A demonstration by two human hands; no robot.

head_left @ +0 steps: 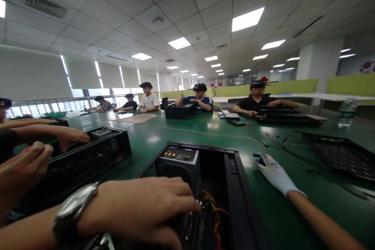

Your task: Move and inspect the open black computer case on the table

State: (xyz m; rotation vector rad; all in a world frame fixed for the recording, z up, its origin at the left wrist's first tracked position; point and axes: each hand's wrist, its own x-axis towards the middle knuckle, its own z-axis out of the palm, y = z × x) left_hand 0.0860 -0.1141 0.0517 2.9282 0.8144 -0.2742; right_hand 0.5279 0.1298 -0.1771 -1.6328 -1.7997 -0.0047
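My bare left hand [143, 205], with a metal wristwatch [76, 205] on the wrist, reaches in from the lower left over an open black computer case [246, 195]. Its fingers are stretched out above the inside of the case, and I see nothing held in them. Behind the fingers sits a power supply [180, 164] with a yellow-marked label. Coloured cables [215, 211] hang inside the case. To the right of the case my right hand [274, 172], in a white glove with blue fingertips, hovers low over the table with its fingers loosely apart and nothing visible in them.
On the green table [152, 134], a second case [88, 168] stands left, with co-workers' hands [70, 136] at it. Right lie loose cables [281, 144], a black panel [345, 152] and a plastic bottle [347, 113]. Across the table, people work at another case [178, 111].
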